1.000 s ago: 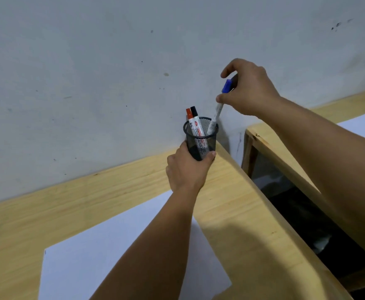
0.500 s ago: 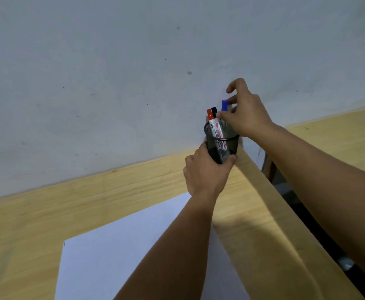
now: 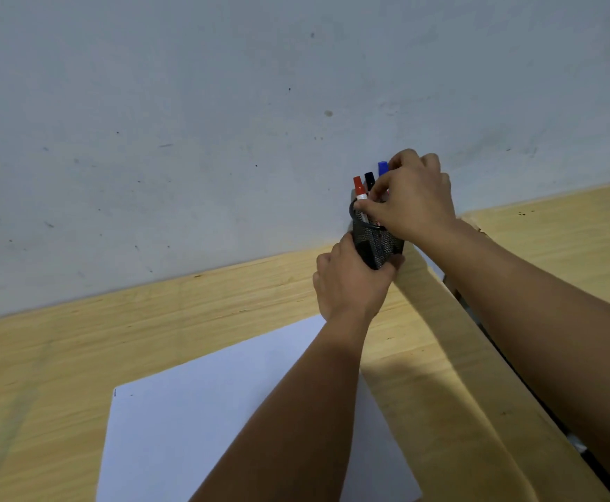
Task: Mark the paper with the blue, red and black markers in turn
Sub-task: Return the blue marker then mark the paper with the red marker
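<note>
A black mesh pen holder (image 3: 379, 244) stands at the far right corner of the wooden table (image 3: 115, 320), against the wall. My left hand (image 3: 350, 284) grips its lower part from the front. Three markers stick out of it: red cap (image 3: 358, 183), black cap (image 3: 369, 177) and blue cap (image 3: 382, 167). My right hand (image 3: 415, 201) reaches over the holder's rim, with thumb and forefinger pinched on the red marker's white barrel. It hides the blue marker's barrel. The white paper (image 3: 205, 411) lies on the table in front of me, partly under my left forearm.
A grey wall (image 3: 224, 139) rises right behind the table. A second wooden table (image 3: 568, 240) stands to the right, with a narrow dark gap (image 3: 535, 403) between the two. A small white object shows at that table's right edge.
My right hand lowered the blue marker into the holder, let go of it, and shifted left onto the red marker. My left hand kept hold of the holder.
</note>
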